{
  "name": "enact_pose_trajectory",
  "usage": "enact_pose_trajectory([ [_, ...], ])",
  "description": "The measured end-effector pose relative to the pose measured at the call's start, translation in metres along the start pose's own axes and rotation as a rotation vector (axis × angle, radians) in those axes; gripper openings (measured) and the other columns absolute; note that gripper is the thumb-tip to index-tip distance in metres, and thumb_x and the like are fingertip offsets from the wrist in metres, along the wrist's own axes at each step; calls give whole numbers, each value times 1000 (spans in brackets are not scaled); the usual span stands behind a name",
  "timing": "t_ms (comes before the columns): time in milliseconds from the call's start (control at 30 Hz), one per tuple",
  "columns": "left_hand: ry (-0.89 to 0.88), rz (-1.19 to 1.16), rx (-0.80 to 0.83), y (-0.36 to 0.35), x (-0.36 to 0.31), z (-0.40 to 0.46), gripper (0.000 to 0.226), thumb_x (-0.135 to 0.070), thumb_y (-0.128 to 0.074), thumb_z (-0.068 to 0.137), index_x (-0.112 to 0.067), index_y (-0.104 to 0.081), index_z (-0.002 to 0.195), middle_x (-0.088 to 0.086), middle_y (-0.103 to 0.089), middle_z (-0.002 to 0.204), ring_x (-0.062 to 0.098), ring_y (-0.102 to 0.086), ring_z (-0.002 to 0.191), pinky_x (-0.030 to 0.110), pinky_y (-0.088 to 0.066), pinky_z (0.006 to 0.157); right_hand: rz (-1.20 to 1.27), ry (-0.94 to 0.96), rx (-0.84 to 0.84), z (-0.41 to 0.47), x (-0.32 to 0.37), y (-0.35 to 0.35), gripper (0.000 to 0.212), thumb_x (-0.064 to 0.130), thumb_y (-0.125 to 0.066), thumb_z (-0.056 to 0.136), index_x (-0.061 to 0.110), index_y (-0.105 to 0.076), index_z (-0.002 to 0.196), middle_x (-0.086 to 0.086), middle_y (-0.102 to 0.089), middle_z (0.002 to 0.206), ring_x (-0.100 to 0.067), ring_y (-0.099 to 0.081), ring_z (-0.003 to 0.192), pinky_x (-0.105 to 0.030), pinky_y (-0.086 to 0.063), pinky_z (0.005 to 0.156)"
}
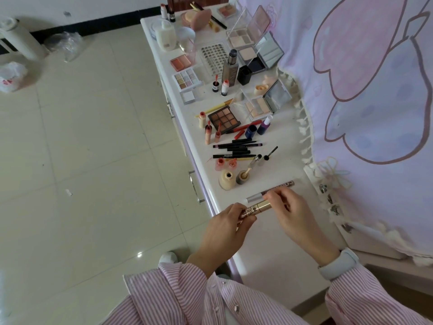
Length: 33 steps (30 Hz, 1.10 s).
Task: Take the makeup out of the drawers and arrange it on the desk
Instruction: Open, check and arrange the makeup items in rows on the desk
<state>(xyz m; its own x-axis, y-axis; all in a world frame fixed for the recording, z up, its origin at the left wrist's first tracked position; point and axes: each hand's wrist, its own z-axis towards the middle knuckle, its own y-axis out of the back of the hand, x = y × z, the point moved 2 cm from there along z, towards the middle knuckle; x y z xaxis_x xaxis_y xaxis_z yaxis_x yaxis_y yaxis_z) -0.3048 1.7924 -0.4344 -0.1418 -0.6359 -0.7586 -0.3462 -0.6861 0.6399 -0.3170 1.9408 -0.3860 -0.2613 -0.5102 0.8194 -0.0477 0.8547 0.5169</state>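
- The person's pink striped sleeves [182,292] are filling the bottom of the frame, nearest the camera, with a pale band [337,263] sitting on the right wrist.
- The white surface [269,249] is running from the lower centre up to the top centre, with a pink cartoon cloth [365,90] hanging along its right side and the tiled floor [82,148] spreading to the left.
- The left hand [225,224] is gripping the left end of a gold tube [256,208], its fingers closed around it.
- The right hand [295,214] is pinching the tube's right end, fingers [273,195] curled shut on it; the tube is lying roughly level just above the surface at lower centre.
- A dark brown eyeshadow palette [224,118] is lying open at mid-frame, above a row of black pencils [236,150].
- A silver-capped tube [257,195] is lying on the surface just behind the hands.
- A beige bottle [226,180] is standing uncapped just above the left hand.
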Motion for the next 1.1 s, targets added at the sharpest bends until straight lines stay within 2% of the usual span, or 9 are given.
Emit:
enact_pose_trajectory([
  [133, 7, -44, 30, 4, 4, 1, 82, -80, -13, 75, -11, -54, 85, -11, -34, 48, 7, -33, 41, 16, -23, 42, -46, 181, 149, -1, 2, 1, 9, 28, -45, 93, 30, -52, 87, 22, -56, 71, -5, -43, 52, -12, -34, 52],
  [267, 8, -2, 20, 15, 11, 5, 73, -77, -21, 77, -13, -57, 84, -12, -32, 47, 5, -32, 40, 14, -20, 44, -55, 154, 276, 3, -2, 8, 13, 33, -46, 88, 32, -52, 99, 13, -60, 90, -13, -54, 72, -21, -43, 63],
  [433, -20, 108, 102, 20, 8, 6, 58, -65, -31, 85, -16, -59, 98, -13, -34, 51, 3, -34, 43, 12, -21, 47, -82, -40, 248, 8, -3, -3, 25, 30, -40, 96, 23, -55, 76, 9, -53, 47, -4, -44, 43, -21, -36, 52],
  [533, 20, 75, 78, 23, 8, 6, 57, -64, -33, 84, -16, -60, 99, -13, -34, 50, 4, -35, 43, 13, -21, 46, -37, 34, 325, 6, -4, -6, 17, 18, -44, 95, 30, -53, 90, 8, -61, 76, -11, -47, 54, -24, -41, 55],
  [600, 33, 68, 81, 26, 9, 7, 56, -63, -31, 82, -18, -60, 99, -13, -36, 50, 6, -37, 46, 14, -23, 47, 65, -30, 332, 7, -2, -3, 6, 25, -48, 90, 26, -52, 94, 1, -60, 90, -14, -53, 63, -25, -45, 57],
  [733, 20, 69, 153, 25, 6, 7, 41, -55, -42, 89, -20, -60, 101, -14, -38, 52, 6, -38, 47, 14, -29, 50, -76, -110, 228, 13, -3, -6, 28, 30, -42, 95, 11, -59, 84, 7, -56, 57, -2, -49, 46, -23, -40, 55],
  [833, 45, 44, 129, 25, 5, 9, 39, -51, -45, 88, -19, -61, 103, -15, -38, 52, 6, -39, 47, 14, -29, 49, -142, 41, 240, 11, -5, -6, 13, 16, -45, 95, 20, -55, 101, 12, -53, 71, 5, -49, 57, -12, -37, 58],
  [967, 79, 49, 141, 26, 11, 8, 37, -51, -45, 89, -21, -60, 104, -16, -39, 54, 6, -40, 51, 12, -26, 49, 75, -54, 385, 10, -6, -4, 25, 18, -48, 93, 36, -51, 110, 7, -55, 92, -6, -56, 71, -20, -46, 62],
  [1100, 63, 57, 170, 26, 8, 7, 36, -51, -45, 90, -23, -61, 106, -16, -39, 55, 5, -40, 53, 12, -28, 51, -116, -38, 266, 10, -8, -6, 19, 30, -43, 95, 28, -60, 88, 4, -55, 58, -5, -48, 48, -21, -39, 52],
])
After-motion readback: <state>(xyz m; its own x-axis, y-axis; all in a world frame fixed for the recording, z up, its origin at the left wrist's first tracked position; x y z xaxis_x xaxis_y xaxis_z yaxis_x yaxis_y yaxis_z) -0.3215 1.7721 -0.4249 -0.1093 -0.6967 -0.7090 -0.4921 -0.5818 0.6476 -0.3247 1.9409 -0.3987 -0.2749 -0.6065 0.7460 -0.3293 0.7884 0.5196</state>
